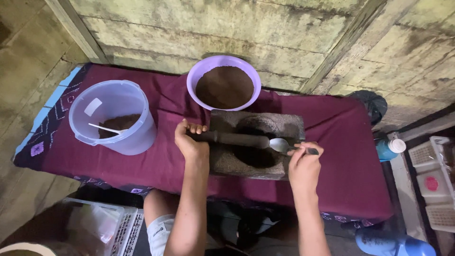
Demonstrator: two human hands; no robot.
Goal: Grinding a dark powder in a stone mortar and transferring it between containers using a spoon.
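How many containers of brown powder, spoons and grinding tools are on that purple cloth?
Containers with brown powder: 2, the purple bowl and the clear tub
Spoons: 2, the metal spoon in the right hand, the white spoon in the tub
Grinding tools: 2, the stone slab, the dark roller in the left hand
Total: 6

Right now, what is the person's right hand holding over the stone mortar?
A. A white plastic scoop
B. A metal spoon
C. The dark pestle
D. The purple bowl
B. The right hand pinches the handle of a metal spoon whose bowl touches the end of the dark pestle, which the left hand grips over the stone mortar.
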